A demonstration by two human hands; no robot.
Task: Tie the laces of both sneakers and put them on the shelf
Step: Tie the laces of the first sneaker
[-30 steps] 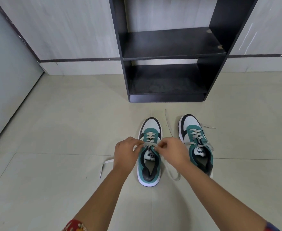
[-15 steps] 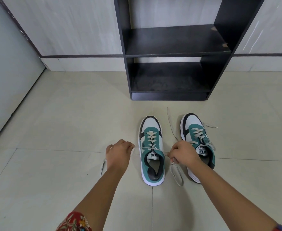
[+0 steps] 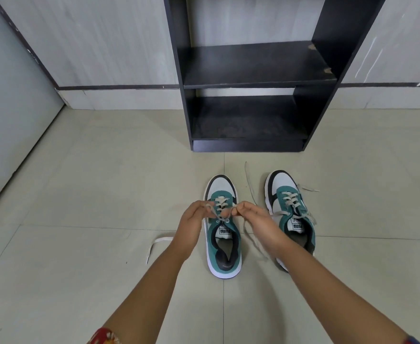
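Bare forearms — red floral sleeve (image 3: 104, 337) left, dark red-edged cuff (image 3: 411, 340) right

Sneakers: 2, teal, white and black, namely the left sneaker (image 3: 223, 227) and the right sneaker (image 3: 289, 214), side by side on the floor (image 3: 80, 194). Laces: 2 sets, grey; lace of the left sneaker (image 3: 220, 211), lace of the right sneaker (image 3: 292, 207) (its ends lie loose on the tiles). Hands: 2, the left hand (image 3: 191, 224) and the right hand (image 3: 256, 219), each pinching a loop of lace. Shelf unit (image 3: 251, 70): 1, black, with 2 boards showing.
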